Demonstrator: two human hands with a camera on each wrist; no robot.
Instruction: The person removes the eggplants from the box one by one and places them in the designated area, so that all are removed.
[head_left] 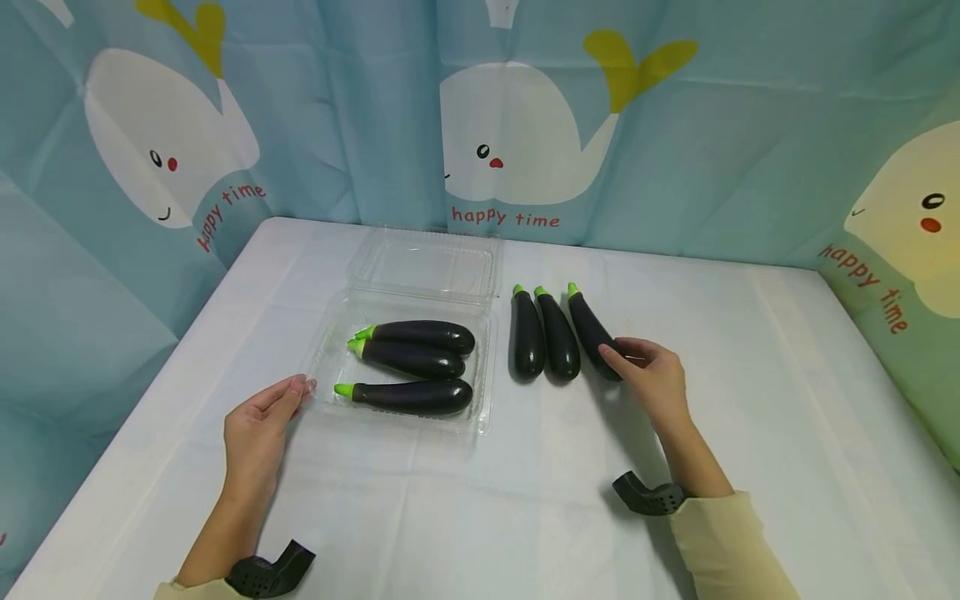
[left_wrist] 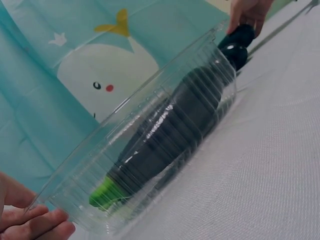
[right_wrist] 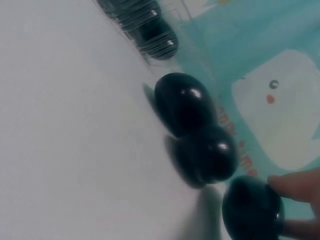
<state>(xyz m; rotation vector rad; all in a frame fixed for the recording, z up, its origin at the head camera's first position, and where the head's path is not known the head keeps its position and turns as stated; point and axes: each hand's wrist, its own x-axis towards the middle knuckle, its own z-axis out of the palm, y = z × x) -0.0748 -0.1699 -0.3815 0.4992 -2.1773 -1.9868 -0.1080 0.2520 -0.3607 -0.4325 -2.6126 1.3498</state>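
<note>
A clear plastic clamshell box (head_left: 486,367) lies with its lid (head_left: 423,262) folded back. Three dark eggplants lie crosswise inside, green stems to the left; the nearest eggplant (head_left: 408,397) sits apart from the other two. My left hand (head_left: 258,425) pinches the box's front left rim between thumb and fingers, as the left wrist view also shows at the left fingers (left_wrist: 37,222). To the right of the box stand two eggplants side by side, one of them an eggplant (head_left: 528,333). My right hand (head_left: 652,379) pinches the rounded end of a third, the rightmost eggplant (head_left: 588,325).
A white cloth covers the table (head_left: 540,500). Behind it hangs a blue curtain (head_left: 360,108) with whale prints, which also runs along both sides. Black wrist mounts (head_left: 648,496) sit on both wrists.
</note>
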